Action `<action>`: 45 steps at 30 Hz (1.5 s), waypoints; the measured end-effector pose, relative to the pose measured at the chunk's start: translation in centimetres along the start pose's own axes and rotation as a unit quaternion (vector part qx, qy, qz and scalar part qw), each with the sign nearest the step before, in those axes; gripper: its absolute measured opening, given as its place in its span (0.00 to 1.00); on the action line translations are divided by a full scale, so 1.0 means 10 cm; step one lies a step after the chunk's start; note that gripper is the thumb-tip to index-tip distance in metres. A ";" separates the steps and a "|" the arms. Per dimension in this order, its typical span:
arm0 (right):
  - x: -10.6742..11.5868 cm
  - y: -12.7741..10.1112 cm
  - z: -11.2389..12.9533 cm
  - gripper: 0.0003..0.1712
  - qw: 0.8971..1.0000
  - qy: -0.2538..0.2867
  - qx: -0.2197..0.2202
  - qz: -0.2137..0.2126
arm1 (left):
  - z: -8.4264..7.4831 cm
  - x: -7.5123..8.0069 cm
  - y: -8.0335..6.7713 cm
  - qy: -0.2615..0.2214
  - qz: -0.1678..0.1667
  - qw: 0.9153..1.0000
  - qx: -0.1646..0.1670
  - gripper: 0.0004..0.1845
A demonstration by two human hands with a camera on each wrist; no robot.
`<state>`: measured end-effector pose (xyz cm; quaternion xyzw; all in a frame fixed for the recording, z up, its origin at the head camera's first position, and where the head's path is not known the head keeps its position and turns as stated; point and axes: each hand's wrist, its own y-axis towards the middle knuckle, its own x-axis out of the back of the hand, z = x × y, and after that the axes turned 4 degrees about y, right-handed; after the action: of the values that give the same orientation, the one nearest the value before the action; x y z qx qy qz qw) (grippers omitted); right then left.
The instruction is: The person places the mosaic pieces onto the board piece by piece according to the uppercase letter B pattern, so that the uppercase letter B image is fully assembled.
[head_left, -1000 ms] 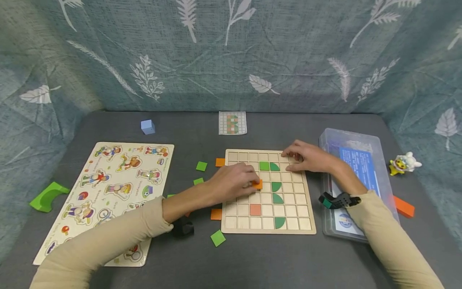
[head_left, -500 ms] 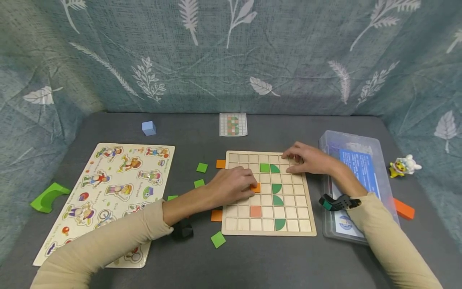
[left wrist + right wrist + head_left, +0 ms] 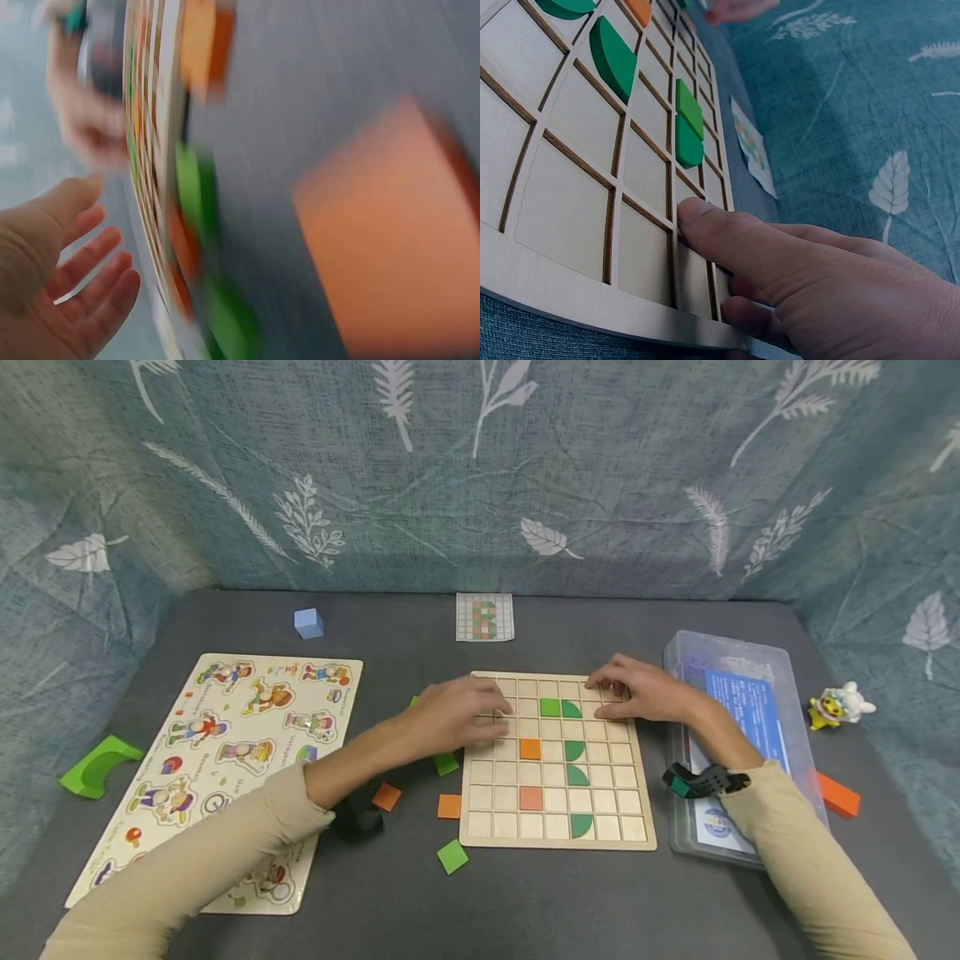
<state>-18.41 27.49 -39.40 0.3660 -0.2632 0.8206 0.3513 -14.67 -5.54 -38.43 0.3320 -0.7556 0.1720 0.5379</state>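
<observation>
A wooden grid board (image 3: 558,843) lies on the dark table, with an orange square tile (image 3: 529,749), a pinkish tile (image 3: 531,798), a green square tile (image 3: 550,707) and several dark green quarter-round tiles (image 3: 574,751) in its cells. Over its left edge hovers my left hand (image 3: 453,718), fingers loosely spread and holding nothing; the left wrist view is blurred but also shows nothing in it. At the upper right corner my right hand (image 3: 648,687) rests on the board. In the right wrist view its thumb (image 3: 705,214) touches the grid.
Loose green tiles (image 3: 452,857) and orange tiles (image 3: 449,807) lie left of the board. Farther left is a picture puzzle board (image 3: 247,785). A small pattern card (image 3: 484,617) lies behind; a clear plastic case (image 3: 678,752) stands under my right forearm.
My left hand has let go of the orange tile, which now sits in a cell of the board. That hand has moved left and away. The right hand has stayed still.
</observation>
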 end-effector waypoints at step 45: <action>-0.01 0.01 0.00 0.24 1.000 -0.004 -0.013 -0.001 | 0.73 0.03 -0.13 -0.197 0.048 0.969 0.138 0.22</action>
<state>-18.42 27.34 -39.51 0.3649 -0.2751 0.8151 0.3560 -18.95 -11.06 -40.97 0.3937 -0.8307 0.2314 0.3184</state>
